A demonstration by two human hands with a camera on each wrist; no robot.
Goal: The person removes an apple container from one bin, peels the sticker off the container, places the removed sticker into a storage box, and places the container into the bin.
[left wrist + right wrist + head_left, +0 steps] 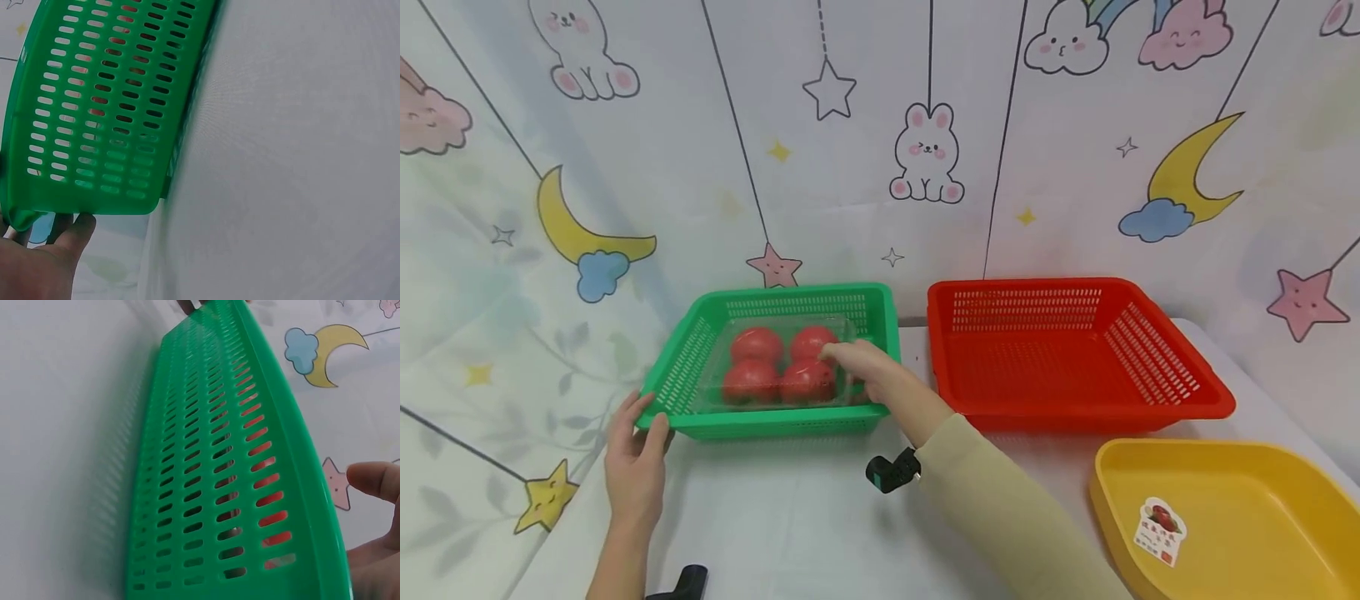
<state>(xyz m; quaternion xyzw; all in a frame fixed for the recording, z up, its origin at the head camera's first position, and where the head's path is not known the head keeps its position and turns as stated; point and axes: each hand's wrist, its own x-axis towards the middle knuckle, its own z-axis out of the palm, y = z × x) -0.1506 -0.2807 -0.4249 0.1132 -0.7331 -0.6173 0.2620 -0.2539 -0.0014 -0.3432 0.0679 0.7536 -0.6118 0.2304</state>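
Observation:
A green basket (775,423) stands on the white-covered surface. Inside it lies a clear plastic box (711,375) with several round red fruits (751,382). My left hand (634,467) grips the basket's front left corner; in the left wrist view its thumb (80,232) is against the wall below the rim. My right hand (872,375) reaches over the basket's front right rim, thumb stretched out above the right end of the box and the other fingers lower beside it, partly hidden. In the right wrist view the thumb (372,478) stands apart from the rim.
Right of the green basket stands a red basket (1022,358) with perforated walls. Nearer to me at the right is a yellow tray (1240,517) bearing a fruit sticker (1161,531). A patterned curtain (865,183) hangs close behind the baskets.

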